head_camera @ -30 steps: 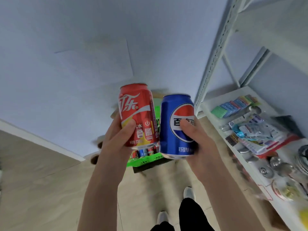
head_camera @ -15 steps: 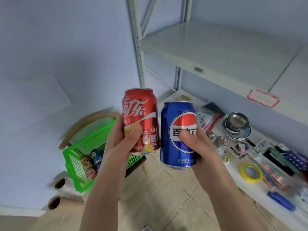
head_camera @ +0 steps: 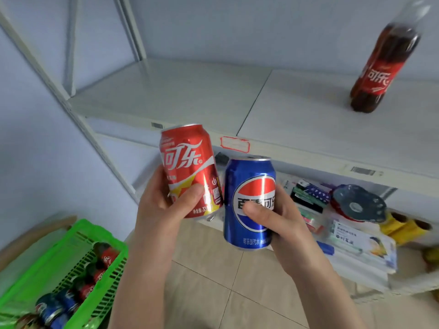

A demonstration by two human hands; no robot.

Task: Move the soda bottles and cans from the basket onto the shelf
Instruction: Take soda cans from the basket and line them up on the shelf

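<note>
My left hand (head_camera: 164, 210) grips a red cola can (head_camera: 190, 167), held upright and tilted slightly left. My right hand (head_camera: 275, 222) grips a blue Pepsi can (head_camera: 249, 200) right beside it. Both cans hang in front of the white shelf (head_camera: 190, 96), just below its front edge. A cola bottle (head_camera: 382, 67) with a red label stands on that shelf at the far right. The green basket (head_camera: 71, 252) sits at the lower left and holds several red and blue cans (head_camera: 59, 307).
The lower shelf (head_camera: 356, 279) at the right is crowded with small packets, a dark tape dispenser (head_camera: 358, 205) and yellow rolls (head_camera: 401, 226). White shelf uprights (head_camera: 71, 108) rise at the left. Beige floor tiles (head_camera: 213, 281) lie below my arms.
The view has swung right and up toward the shelf, bringing the cola bottle into sight. Both cans have moved closer to the shelf's front edge; the basket has slid to the lower left corner.
</note>
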